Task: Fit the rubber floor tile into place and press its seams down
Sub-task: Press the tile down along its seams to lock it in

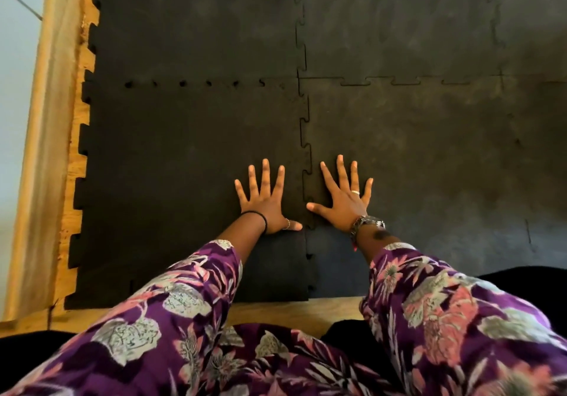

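Observation:
A black rubber floor tile with jigsaw edges lies at the near left, locked against the tile to its right. The vertical toothed seam between them runs from the centre toward me. My left hand lies flat on the left tile, fingers spread, thumb tip at the seam. Flat on the right tile is my right hand, fingers spread, thumb reaching the seam. Neither hand holds anything. Small gaps show along the horizontal seam at the left tile's far edge.
More black tiles cover the floor ahead and to the right. A wooden board borders the tiles on the left, and bare wood shows at the near edge. Purple floral sleeves cover both forearms.

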